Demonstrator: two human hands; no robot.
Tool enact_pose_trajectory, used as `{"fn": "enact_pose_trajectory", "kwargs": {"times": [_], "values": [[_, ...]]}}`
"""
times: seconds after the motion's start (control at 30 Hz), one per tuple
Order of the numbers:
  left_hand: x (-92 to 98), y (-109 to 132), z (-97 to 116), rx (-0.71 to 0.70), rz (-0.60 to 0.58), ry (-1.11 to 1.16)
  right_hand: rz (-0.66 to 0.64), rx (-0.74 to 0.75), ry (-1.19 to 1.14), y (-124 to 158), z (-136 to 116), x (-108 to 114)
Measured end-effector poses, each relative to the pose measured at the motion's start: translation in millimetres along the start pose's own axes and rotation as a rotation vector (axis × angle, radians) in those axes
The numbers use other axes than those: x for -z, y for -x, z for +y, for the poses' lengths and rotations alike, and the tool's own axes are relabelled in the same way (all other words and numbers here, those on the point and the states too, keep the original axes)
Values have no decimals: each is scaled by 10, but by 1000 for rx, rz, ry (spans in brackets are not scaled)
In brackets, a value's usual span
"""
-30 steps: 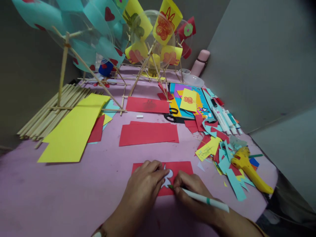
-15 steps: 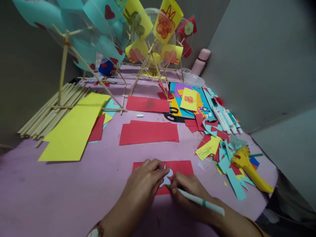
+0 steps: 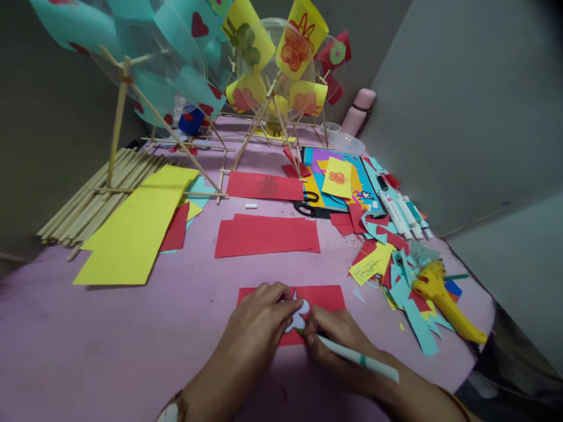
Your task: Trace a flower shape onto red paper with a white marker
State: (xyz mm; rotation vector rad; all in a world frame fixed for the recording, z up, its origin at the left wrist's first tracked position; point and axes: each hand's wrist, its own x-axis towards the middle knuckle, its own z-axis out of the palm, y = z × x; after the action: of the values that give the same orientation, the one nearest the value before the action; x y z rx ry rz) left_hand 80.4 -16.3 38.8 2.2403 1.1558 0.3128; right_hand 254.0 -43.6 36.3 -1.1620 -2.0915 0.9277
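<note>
A red paper strip [image 3: 326,298] lies on the table in front of me. On it rests a pale paper cutout [image 3: 298,317], shaped like a butterfly as far as it shows. My left hand [image 3: 266,316] covers the cutout's left side and holds it down with thumb and curled fingers. In my right hand [image 3: 332,337] is a white marker [image 3: 360,358] with a green band, gripped like a pen. Its green tip meets the cutout's lower right edge, by my right fingertips. Parts of the strip and cutout are hidden under my hands.
More red strips [image 3: 267,235] lie ahead, with a marker cap [image 3: 251,206] and scissors [image 3: 307,203] beyond. Right are paper scraps [image 3: 402,278], a yellow glue gun [image 3: 448,299] and markers [image 3: 398,214]. Yellow sheets [image 3: 136,225], sticks [image 3: 99,196] and stick-framed paper wheels [image 3: 270,88] stand left and behind.
The view has shifted very slightly. Both hands stay in nearly the same place on the strip, with the marker tip still at the cutout's edge.
</note>
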Motion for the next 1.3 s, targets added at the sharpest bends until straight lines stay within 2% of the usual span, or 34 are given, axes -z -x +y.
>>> {"fn": "enact_pose_trajectory", "kwargs": {"times": [0.23, 0.4, 0.67, 0.77, 0.9, 1.0, 1.1, 1.3], "values": [[13, -5, 8, -10, -14, 8, -13, -67, -22, 4, -30, 10], [6, 31, -43, -107, 39, 86, -11, -89, -32, 13, -69, 18], [-8, -6, -156, -176, 26, 86, -19, -243, -26, 8, -145, -3], [6, -13, -164, -179, 26, 55, 58, -325, -128, 31, -210, -5], [54, -1, -152, -184, 9, 45, 235, -426, -210, 97, -294, -88], [104, -4, -131, -172, -15, 36, 334, -428, -211, 131, -301, -194], [142, -13, -115, -172, -45, 40, 341, -386, -186, 146, -276, -262], [170, -16, -112, -156, -77, 42, 260, -373, -116, 165, -255, -269]]}}
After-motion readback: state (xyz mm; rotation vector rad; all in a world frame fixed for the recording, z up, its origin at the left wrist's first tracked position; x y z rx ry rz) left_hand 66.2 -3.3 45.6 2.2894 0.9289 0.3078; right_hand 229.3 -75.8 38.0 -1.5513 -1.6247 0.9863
